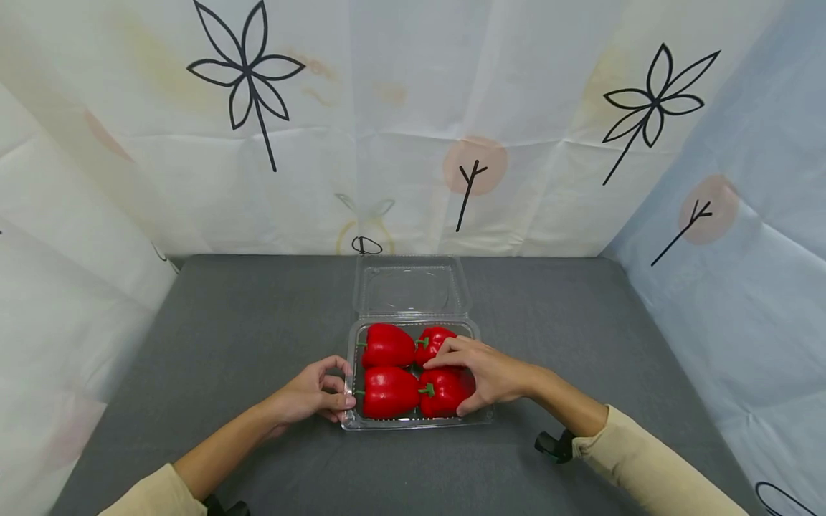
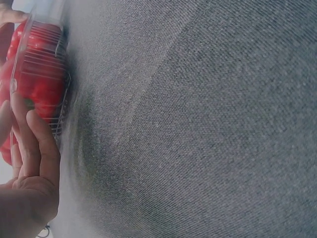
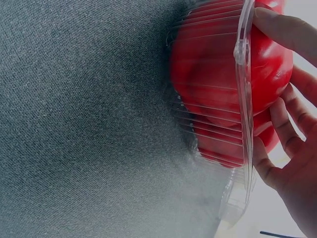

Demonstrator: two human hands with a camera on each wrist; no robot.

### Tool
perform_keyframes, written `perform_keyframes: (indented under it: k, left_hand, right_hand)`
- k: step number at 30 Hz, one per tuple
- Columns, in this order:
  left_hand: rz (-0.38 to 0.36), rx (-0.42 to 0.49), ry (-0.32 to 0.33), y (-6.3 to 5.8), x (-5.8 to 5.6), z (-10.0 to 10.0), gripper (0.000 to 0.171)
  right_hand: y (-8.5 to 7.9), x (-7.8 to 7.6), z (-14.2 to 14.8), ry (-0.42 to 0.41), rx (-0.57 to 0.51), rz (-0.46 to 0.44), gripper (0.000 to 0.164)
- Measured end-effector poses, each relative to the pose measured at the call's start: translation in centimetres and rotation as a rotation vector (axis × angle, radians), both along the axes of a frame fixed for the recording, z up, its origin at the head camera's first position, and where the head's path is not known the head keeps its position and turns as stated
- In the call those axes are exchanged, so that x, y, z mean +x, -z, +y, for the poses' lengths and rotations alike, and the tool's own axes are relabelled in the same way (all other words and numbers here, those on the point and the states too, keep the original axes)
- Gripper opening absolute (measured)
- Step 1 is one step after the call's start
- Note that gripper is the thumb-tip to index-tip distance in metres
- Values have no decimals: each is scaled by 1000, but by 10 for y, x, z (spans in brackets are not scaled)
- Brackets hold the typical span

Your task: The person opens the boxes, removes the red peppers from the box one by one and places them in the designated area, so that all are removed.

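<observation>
Several red bell peppers with green stems sit in two rows in a clear plastic clamshell container. My left hand pinches the container's left rim, thumb on top, fingers at the outside. In the left wrist view its fingers lie along the clear side wall. My right hand holds the front-right bell pepper, thumb at its near side and fingers over its far side. The right wrist view shows that pepper inside the clear wall, with the thumb at the rim. The back-right pepper is partly hidden by the right hand.
The container's clear lid lies folded back behind it, near the table's far edge. Grey cloth covers the table. White printed curtains hang at the back and both sides.
</observation>
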State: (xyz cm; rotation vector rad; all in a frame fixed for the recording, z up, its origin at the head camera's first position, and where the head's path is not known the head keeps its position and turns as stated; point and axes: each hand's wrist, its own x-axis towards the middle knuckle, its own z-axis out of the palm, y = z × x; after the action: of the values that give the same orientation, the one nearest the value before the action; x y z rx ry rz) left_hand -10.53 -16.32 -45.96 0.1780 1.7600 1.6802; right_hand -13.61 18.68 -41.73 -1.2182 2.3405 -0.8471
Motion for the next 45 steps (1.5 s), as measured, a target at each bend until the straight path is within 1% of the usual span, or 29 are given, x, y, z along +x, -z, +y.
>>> perform_keyframes:
  k: [10,16,22,31,36,45]
  left_hand:
    - [5,6,1,0,0,0,43]
    - [7,1,-1,-1,0,0,43]
    - [8,-2,2,1,0,0,44]
    - [0,-6,0,-1,0,0,44]
    - [-4,-9,-2,-1,0,-1,45]
    - [-3,0,2,0,-1,-1,46]
  right_hand:
    - [-1,2,-2,6,16,8,68]
    - [-1,2,-3,9,31,29,68]
    - [1,2,-3,11,22,43,64]
    - [3,1,-4,9,30,97,61]
    - [1,0,-5,3,36,100,59]
    - [-1,-2,-5,4,47,69,59]
